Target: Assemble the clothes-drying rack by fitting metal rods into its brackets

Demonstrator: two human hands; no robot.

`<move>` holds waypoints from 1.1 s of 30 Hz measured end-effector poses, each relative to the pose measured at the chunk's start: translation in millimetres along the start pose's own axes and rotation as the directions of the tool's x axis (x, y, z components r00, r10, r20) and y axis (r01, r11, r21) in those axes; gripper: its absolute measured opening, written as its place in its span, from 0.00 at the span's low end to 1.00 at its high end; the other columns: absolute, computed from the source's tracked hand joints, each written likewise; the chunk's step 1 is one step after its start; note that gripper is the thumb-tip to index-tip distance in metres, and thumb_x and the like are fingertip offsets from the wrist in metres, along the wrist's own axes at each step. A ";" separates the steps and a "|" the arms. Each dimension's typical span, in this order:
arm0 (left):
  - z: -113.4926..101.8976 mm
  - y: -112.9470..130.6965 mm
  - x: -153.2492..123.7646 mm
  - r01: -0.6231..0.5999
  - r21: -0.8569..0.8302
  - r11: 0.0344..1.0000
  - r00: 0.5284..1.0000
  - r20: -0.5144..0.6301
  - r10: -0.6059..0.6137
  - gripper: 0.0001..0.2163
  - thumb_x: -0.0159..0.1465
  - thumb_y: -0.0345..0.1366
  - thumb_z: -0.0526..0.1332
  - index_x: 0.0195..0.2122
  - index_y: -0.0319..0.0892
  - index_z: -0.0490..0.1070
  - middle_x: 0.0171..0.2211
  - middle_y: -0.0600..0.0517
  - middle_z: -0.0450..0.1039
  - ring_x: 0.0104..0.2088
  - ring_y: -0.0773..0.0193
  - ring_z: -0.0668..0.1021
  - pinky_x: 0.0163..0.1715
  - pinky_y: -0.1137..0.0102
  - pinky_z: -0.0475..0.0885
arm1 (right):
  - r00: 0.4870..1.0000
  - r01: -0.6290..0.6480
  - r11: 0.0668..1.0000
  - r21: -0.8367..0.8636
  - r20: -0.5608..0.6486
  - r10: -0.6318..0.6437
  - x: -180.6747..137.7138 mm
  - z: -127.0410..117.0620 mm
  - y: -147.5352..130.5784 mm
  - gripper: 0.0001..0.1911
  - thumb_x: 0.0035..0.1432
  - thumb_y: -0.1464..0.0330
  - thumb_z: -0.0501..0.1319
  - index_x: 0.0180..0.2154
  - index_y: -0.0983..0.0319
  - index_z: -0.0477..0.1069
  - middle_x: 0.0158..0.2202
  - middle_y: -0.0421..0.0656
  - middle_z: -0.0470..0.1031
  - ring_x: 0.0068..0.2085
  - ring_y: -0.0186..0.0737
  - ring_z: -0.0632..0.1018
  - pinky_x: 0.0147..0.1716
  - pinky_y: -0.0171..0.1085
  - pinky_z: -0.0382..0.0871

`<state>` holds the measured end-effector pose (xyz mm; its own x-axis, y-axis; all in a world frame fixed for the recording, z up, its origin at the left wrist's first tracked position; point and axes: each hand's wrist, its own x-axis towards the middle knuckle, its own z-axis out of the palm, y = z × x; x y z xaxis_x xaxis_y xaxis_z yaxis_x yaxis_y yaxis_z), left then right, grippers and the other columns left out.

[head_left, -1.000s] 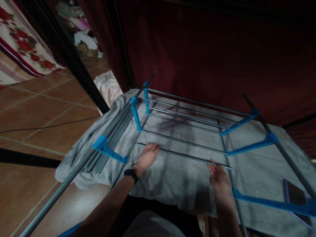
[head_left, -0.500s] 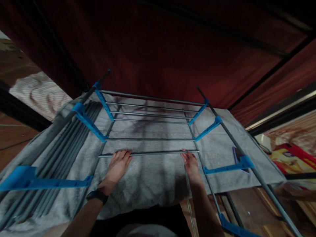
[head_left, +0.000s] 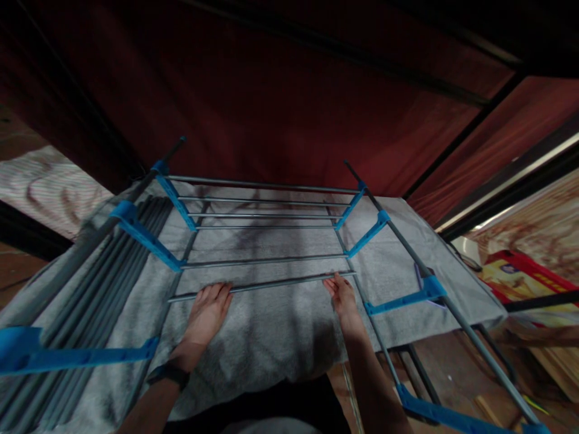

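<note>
My left hand (head_left: 209, 310) and my right hand (head_left: 341, 295) are closed on one thin grey metal tube (head_left: 275, 283), near its two ends. The tube lies crosswise between the two sides of a rack frame and slants slightly, its right end farther away. Long grey poles joined by blue plastic brackets form those sides; one bracket (head_left: 151, 235) is at the left and another (head_left: 367, 234) at the right. Beyond my hands a crossbar (head_left: 266, 261) spans between this pair. Several more bars, among them the farthest rail (head_left: 266, 183), run across the far brackets.
Several loose grey tubes (head_left: 102, 301) lie side by side at the left on the grey cloth (head_left: 271, 349). A dark flat object with a purple edge (head_left: 418, 278) lies under the right pole. Farther right is a red and yellow package (head_left: 527, 280). A dark red curtain (head_left: 271, 120) hangs behind.
The view has shifted, so the rack appears a little farther left and lower. Both hands still hold the tube, which now slants slightly more, its left end nearer me.
</note>
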<state>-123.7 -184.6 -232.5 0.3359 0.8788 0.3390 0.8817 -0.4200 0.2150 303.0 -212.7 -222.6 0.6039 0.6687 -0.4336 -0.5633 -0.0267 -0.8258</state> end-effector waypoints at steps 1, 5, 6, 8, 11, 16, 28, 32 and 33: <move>0.3 -0.4 -0.1 -0.004 0.003 1.000 1.000 -0.003 0.004 0.18 0.82 0.39 0.54 0.55 0.45 0.86 0.50 0.38 0.88 0.51 0.41 0.86 0.55 0.50 0.81 | 1.000 -0.011 1.000 -0.004 -0.013 0.011 0.5 0.4 -0.2 0.28 0.53 0.57 0.88 0.31 0.51 0.68 0.25 0.33 0.81 0.29 0.38 0.85 0.37 0.38 0.89; 0.6 -1.6 -0.2 -0.018 0.027 0.999 1.000 -0.014 0.018 0.18 0.81 0.38 0.55 0.57 0.46 0.86 0.50 0.40 0.89 0.50 0.42 0.86 0.55 0.52 0.81 | 1.000 -0.012 0.999 -0.040 0.010 0.012 1.0 0.4 -1.7 0.28 0.54 0.58 0.87 0.32 0.50 0.67 0.25 0.32 0.80 0.29 0.39 0.85 0.37 0.39 0.89; 0.5 -1.6 -0.2 -0.020 0.032 0.999 1.000 -0.019 0.020 0.18 0.81 0.38 0.55 0.57 0.46 0.86 0.50 0.40 0.89 0.50 0.42 0.87 0.55 0.52 0.81 | 1.000 -0.005 0.999 -0.040 0.031 0.006 0.9 0.1 -2.1 0.27 0.54 0.59 0.87 0.32 0.50 0.67 0.25 0.32 0.81 0.30 0.40 0.86 0.37 0.39 0.89; 0.7 -1.3 -0.3 -0.022 0.031 0.999 0.999 -0.028 0.023 0.18 0.81 0.38 0.54 0.57 0.46 0.86 0.50 0.40 0.89 0.50 0.42 0.87 0.54 0.51 0.81 | 0.998 0.012 1.000 -0.025 0.069 -0.010 0.6 -0.5 -3.0 0.26 0.55 0.61 0.86 0.31 0.50 0.67 0.25 0.32 0.81 0.30 0.40 0.86 0.36 0.39 0.89; 1.9 -0.8 -0.8 -0.015 0.018 1.000 0.999 -0.028 0.016 0.18 0.81 0.38 0.55 0.56 0.47 0.86 0.50 0.40 0.89 0.51 0.42 0.87 0.55 0.52 0.81 | 0.996 0.018 1.000 -0.017 0.083 -0.016 0.3 -0.4 -3.8 0.25 0.55 0.63 0.85 0.31 0.50 0.67 0.27 0.33 0.82 0.31 0.41 0.86 0.36 0.39 0.89; 5.7 -2.1 -2.1 0.004 -0.008 1.000 1.000 -0.025 -0.004 0.18 0.81 0.38 0.54 0.56 0.46 0.86 0.52 0.38 0.89 0.51 0.41 0.86 0.55 0.50 0.81 | 0.999 -0.011 0.996 -0.088 0.045 0.015 -0.2 2.2 -4.1 0.24 0.58 0.64 0.82 0.32 0.49 0.66 0.29 0.33 0.84 0.33 0.41 0.88 0.39 0.40 0.89; -2.4 0.4 -0.3 0.001 -0.012 1.000 1.000 -0.005 -0.001 0.19 0.82 0.41 0.55 0.59 0.48 0.86 0.50 0.41 0.89 0.51 0.42 0.85 0.56 0.51 0.80 | 0.998 -0.067 0.993 -0.097 0.002 0.067 -11.5 9.3 -14.2 0.16 0.56 0.69 0.77 0.32 0.51 0.70 0.32 0.36 0.88 0.34 0.41 0.89 0.39 0.39 0.89; -5.7 1.9 0.6 0.003 -0.019 1.000 1.000 0.004 -0.003 0.18 0.81 0.41 0.56 0.59 0.49 0.87 0.49 0.42 0.89 0.50 0.43 0.85 0.54 0.52 0.81 | 0.995 -0.096 0.991 -0.094 -0.039 0.093 -19.5 15.2 -21.0 0.15 0.57 0.70 0.76 0.33 0.51 0.71 0.33 0.37 0.88 0.35 0.41 0.89 0.40 0.40 0.89; -5.8 1.6 0.5 0.003 -0.021 1.000 1.000 0.010 -0.003 0.18 0.81 0.41 0.57 0.59 0.49 0.87 0.50 0.41 0.89 0.51 0.43 0.85 0.54 0.52 0.81 | 0.994 -0.099 0.991 -0.092 -0.043 0.096 -21.0 16.1 -22.1 0.15 0.58 0.69 0.76 0.33 0.51 0.71 0.32 0.37 0.88 0.35 0.42 0.89 0.41 0.41 0.89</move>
<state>-124.0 -186.1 -226.6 0.3366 0.8822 0.3293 0.8756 -0.4219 0.2351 293.7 -214.2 -189.4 0.5710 0.6304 -0.5258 -0.5661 -0.1615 -0.8084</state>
